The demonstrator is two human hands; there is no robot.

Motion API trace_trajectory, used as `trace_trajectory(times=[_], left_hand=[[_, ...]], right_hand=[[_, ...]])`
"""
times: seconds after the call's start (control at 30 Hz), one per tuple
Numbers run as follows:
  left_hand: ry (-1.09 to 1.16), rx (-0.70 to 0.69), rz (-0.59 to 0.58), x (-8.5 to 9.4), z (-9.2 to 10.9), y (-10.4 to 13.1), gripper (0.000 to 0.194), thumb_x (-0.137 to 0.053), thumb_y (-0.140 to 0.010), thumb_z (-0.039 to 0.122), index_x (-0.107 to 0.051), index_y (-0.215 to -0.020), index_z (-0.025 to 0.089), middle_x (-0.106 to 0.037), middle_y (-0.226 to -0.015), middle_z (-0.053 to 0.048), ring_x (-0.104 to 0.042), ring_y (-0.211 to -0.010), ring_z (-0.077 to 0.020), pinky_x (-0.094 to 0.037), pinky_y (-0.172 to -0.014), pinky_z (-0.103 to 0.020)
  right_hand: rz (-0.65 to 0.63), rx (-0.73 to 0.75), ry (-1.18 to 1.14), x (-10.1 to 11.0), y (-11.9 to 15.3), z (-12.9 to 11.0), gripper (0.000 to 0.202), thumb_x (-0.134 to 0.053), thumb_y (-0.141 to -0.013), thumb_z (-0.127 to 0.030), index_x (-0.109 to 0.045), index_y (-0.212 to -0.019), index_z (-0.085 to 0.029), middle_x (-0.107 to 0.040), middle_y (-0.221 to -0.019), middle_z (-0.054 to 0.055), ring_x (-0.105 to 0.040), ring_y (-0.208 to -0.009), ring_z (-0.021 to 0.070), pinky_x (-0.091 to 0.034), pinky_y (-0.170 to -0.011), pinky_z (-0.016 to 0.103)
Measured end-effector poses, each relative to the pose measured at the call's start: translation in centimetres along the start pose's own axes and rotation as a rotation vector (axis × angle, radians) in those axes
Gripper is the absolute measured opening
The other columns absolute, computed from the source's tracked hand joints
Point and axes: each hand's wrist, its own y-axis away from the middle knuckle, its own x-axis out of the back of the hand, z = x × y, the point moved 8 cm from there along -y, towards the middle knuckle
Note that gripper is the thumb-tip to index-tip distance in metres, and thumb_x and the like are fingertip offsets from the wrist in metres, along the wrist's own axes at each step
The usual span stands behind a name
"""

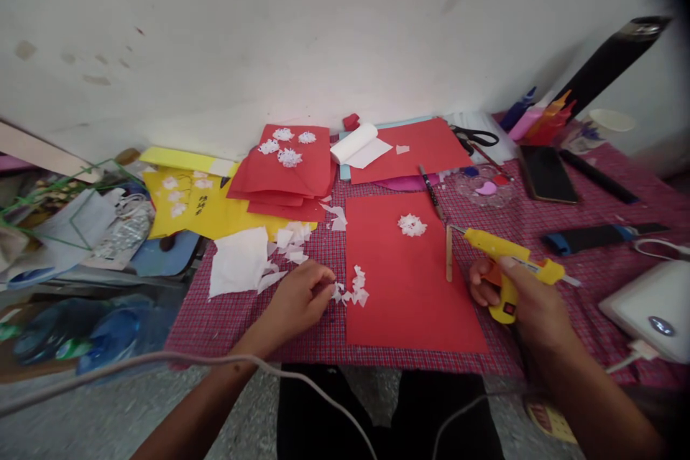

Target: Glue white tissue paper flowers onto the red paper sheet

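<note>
My right hand grips a yellow hot glue gun, its nozzle pointing left over the tip of a small wooden stick. That stick lies along the right side of a red paper sheet. On the sheet's upper part sits a white paper flower. My left hand is closed in a pinch by the sheet's left edge, with a white paper scrap at its fingertips. More torn white bits lie just right of it. Behind that hand are a folded white tissue and loose torn pieces.
Red papers with white flowers lie at the back left, beside a yellow sheet. A white paper roll, black-handled scissors, paint bottles and a phone stand or lie further back. A cable crosses the foreground.
</note>
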Motion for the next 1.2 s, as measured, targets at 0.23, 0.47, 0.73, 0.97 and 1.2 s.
trace_trajectory(times=[0.23,0.47,0.73,0.97,1.2], left_hand=[[-0.153,-0.085,-0.063,-1.1,0.4,-0.9,0.011,-0.053,-0.09,0.017,-0.061,-0.083,0.02,-0.061,-0.082,-0.003,-0.055,-0.083,-0.0196,-0.042,-0.074,-0.033],[-0.15,-0.091,-0.087,-1.4,0.6,-1.3,0.013,-0.053,-0.088,0.014,-0.061,-0.078,0.019,-0.059,-0.081,-0.002,-0.055,-0.08,-0.0184,-0.041,-0.071,-0.031],[0.139,0.09,-0.046,-0.5,-0.8,-1.7,0.013,-0.056,-0.088,0.02,-0.066,-0.081,0.019,-0.065,-0.081,-0.001,-0.059,-0.08,-0.017,-0.043,-0.075,-0.032],[0.827,0.364,-0.018,-1.3,-2.1,-1.7,0.016,-0.069,-0.084,0.032,-0.066,-0.084,0.016,-0.067,-0.072,0.0,-0.06,-0.066,-0.0127,-0.047,-0.065,-0.026],[1.205,0.498,-0.076,-2.7,-0.9,-2.3,0.027,-0.084,-0.072,0.028,-0.063,-0.083,0.013,-0.071,-0.074,-0.004,-0.067,-0.066,-0.0131,-0.054,-0.064,-0.024]], right_hand=[[0.014,0.014,0.017,0.2,-0.1,0.0,0.038,-0.048,-0.097,-0.046,-0.067,-0.078,-0.02,-0.053,-0.053,0.002,-0.045,-0.046,0.0165,-0.03,-0.05,0.034],[-0.001,0.032,0.019,-0.1,0.0,-0.2,0.04,-0.048,-0.097,-0.047,-0.067,-0.076,-0.018,-0.049,-0.048,0.001,-0.047,-0.047,0.0166,-0.032,-0.051,0.033],[-0.015,0.027,0.048,0.1,-0.2,0.1,0.041,-0.049,-0.095,-0.052,-0.067,-0.077,-0.02,-0.049,-0.049,0.0,-0.045,-0.045,0.0159,-0.033,-0.049,0.031],[-0.034,0.016,0.048,0.0,-0.2,0.1,0.042,-0.047,-0.097,-0.051,-0.067,-0.078,-0.019,-0.049,-0.048,0.0,-0.047,-0.047,0.0169,-0.034,-0.05,0.031],[-0.03,0.045,0.002,0.1,-0.2,0.0,0.038,-0.052,-0.096,-0.049,-0.065,-0.077,-0.019,-0.052,-0.05,0.0,-0.047,-0.045,0.0151,-0.035,-0.049,0.03]])
